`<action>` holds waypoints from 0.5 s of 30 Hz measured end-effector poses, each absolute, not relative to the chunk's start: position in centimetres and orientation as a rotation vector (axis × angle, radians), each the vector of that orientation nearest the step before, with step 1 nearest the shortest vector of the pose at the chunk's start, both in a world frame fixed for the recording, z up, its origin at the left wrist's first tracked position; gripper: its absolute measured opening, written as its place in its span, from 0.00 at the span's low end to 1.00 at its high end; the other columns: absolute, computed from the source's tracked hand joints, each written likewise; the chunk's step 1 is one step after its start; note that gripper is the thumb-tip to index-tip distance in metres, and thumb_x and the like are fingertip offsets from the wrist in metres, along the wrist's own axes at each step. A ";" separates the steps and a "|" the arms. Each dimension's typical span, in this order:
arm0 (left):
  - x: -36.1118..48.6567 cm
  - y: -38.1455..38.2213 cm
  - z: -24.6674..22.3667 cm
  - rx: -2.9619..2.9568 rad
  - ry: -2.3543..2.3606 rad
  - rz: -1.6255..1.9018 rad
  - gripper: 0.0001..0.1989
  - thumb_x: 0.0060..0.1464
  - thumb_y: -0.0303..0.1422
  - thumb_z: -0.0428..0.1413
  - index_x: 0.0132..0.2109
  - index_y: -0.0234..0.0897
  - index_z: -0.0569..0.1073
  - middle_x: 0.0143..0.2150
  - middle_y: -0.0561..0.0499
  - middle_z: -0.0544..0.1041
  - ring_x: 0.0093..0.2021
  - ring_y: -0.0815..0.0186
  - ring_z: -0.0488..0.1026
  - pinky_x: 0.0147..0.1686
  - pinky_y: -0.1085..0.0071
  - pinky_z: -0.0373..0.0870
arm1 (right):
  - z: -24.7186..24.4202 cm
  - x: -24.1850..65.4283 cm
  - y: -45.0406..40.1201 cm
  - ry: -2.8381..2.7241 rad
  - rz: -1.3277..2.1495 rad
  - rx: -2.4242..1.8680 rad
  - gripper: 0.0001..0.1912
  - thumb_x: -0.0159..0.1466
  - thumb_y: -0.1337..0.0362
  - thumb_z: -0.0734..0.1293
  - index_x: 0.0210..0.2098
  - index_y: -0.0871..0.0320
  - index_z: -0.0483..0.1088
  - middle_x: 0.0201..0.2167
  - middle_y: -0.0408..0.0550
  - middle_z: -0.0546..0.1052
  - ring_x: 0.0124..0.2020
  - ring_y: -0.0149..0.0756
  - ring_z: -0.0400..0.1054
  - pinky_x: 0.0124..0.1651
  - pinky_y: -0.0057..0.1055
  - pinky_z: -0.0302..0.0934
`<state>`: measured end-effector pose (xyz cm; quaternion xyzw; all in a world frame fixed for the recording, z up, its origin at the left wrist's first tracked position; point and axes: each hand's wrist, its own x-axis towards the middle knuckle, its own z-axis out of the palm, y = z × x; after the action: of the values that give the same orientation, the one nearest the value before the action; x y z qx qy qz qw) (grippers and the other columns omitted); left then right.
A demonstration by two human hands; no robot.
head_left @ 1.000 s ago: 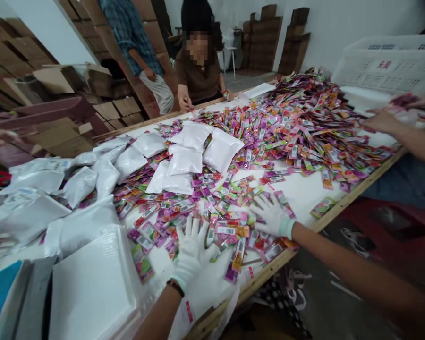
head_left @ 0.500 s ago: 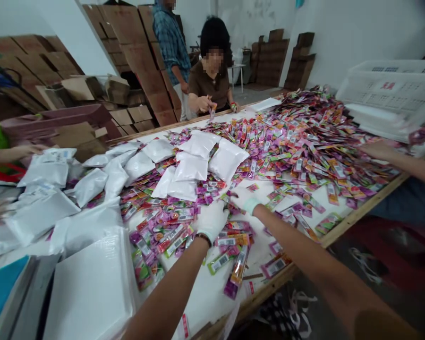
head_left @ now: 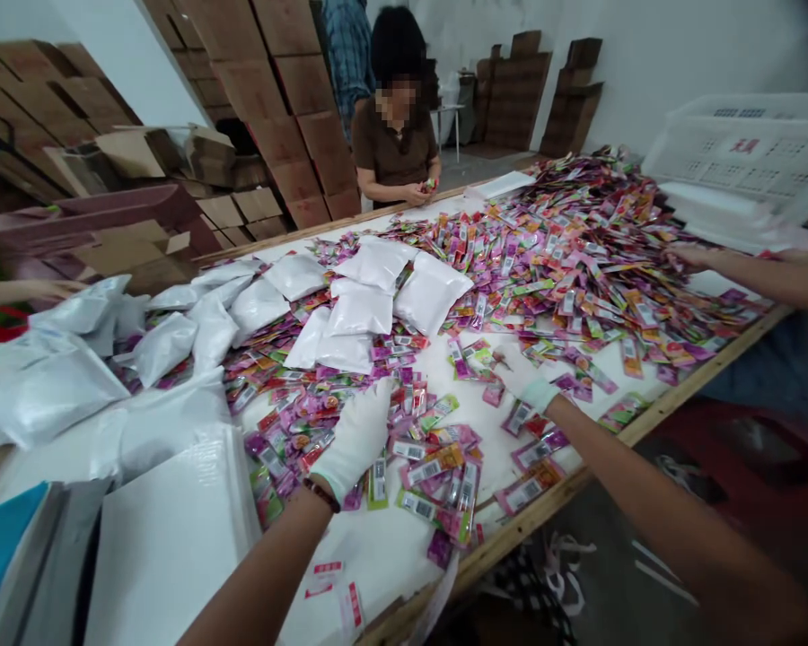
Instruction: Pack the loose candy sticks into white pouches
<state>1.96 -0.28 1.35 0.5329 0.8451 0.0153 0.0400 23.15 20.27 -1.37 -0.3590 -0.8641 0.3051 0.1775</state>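
My left hand (head_left: 358,432), in a white glove with a dark bracelet at the wrist, rests over a spread of small colourful packets (head_left: 434,462) near the table's front. Its fingers point away and curl out of sight, so a grip is not visible. To the right, my right hand (head_left: 522,372), in a white glove with a pale green cuff, reaches in low over the table. Blurred fingertips touch or nearly touch a few packets (head_left: 469,359); whether they pinch one is unclear. White filled pouches (head_left: 360,312) lie beyond my left hand.
A large heap of packets (head_left: 579,233) covers the far right, beside a white plastic crate (head_left: 747,152). Flat white sheets (head_left: 168,538) are stacked at near left. A co-worker (head_left: 397,135) works across the table; other people's arms enter from both sides. A wooden edge (head_left: 545,520) borders the front.
My hands have moved apart: the left one back and to the left, the right one rightward. More packets show between them. The co-worker opposite has brought both hands together.
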 end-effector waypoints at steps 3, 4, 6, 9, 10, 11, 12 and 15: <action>0.3 -0.7 2.1 1.717 2.673 -0.104 0.21 0.59 0.28 0.50 0.59 0.36 0.66 0.50 0.38 0.75 0.48 0.54 0.74 0.47 0.62 0.66 | -1.7 23.1 20.2 -2.509 0.894 -0.948 0.19 0.68 0.57 0.66 0.55 0.59 0.67 0.53 0.53 0.72 0.49 0.41 0.70 0.50 0.44 0.69; -0.2 -0.6 2.1 1.681 2.682 -0.065 0.19 0.59 0.30 0.51 0.57 0.35 0.68 0.49 0.39 0.76 0.47 0.54 0.74 0.47 0.63 0.67 | -1.9 22.7 19.9 -2.530 0.907 -0.923 0.19 0.68 0.57 0.66 0.55 0.59 0.67 0.53 0.53 0.72 0.49 0.41 0.70 0.50 0.44 0.69; -0.7 -0.1 1.8 1.522 2.670 0.129 0.15 0.58 0.35 0.54 0.51 0.35 0.71 0.45 0.42 0.78 0.45 0.56 0.75 0.44 0.66 0.67 | -2.4 21.5 19.1 -2.575 0.932 -0.870 0.19 0.68 0.56 0.65 0.54 0.60 0.68 0.52 0.52 0.72 0.48 0.40 0.71 0.49 0.43 0.69; 0.1 1.3 1.4 1.269 2.604 0.385 0.15 0.59 0.42 0.52 0.45 0.36 0.73 0.40 0.44 0.80 0.41 0.59 0.77 0.41 0.69 0.68 | -3.8 19.5 17.4 -2.677 0.975 -0.752 0.18 0.64 0.56 0.69 0.51 0.59 0.72 0.47 0.50 0.76 0.45 0.41 0.72 0.49 0.41 0.68; 0.8 1.6 1.3 1.226 2.575 0.410 0.16 0.59 0.43 0.51 0.44 0.36 0.74 0.40 0.44 0.80 0.41 0.59 0.77 0.40 0.69 0.68 | -4.4 19.2 16.8 -2.742 0.969 -0.697 0.19 0.62 0.58 0.70 0.50 0.59 0.73 0.47 0.50 0.78 0.46 0.43 0.73 0.50 0.40 0.67; 1.8 1.7 1.2 1.203 2.543 0.396 0.16 0.60 0.43 0.50 0.44 0.36 0.75 0.39 0.43 0.81 0.41 0.59 0.78 0.40 0.69 0.69 | -5.1 19.1 16.2 -2.812 0.945 -0.645 0.20 0.60 0.59 0.70 0.51 0.58 0.74 0.48 0.51 0.78 0.48 0.46 0.72 0.53 0.41 0.66; 2.8 1.6 1.1 1.182 2.507 0.375 0.17 0.59 0.43 0.51 0.45 0.37 0.76 0.39 0.43 0.81 0.40 0.59 0.78 0.38 0.69 0.69 | -5.9 19.2 15.8 -2.892 0.901 -0.595 0.22 0.59 0.61 0.70 0.53 0.57 0.74 0.50 0.53 0.78 0.51 0.48 0.72 0.56 0.41 0.64; 5.9 0.0 0.0 1.316 2.373 0.284 0.21 0.51 0.50 0.56 0.43 0.40 0.78 0.37 0.44 0.81 0.38 0.54 0.79 0.34 0.66 0.71 | -8.5 19.9 15.2 -2.933 0.804 -0.542 0.25 0.60 0.61 0.66 0.57 0.57 0.72 0.57 0.56 0.74 0.58 0.51 0.68 0.61 0.43 0.60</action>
<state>5.91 -0.01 0.05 0.4721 0.8513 0.1018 0.2050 19.91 15.24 -8.53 -0.1755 -0.9491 0.2601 0.0260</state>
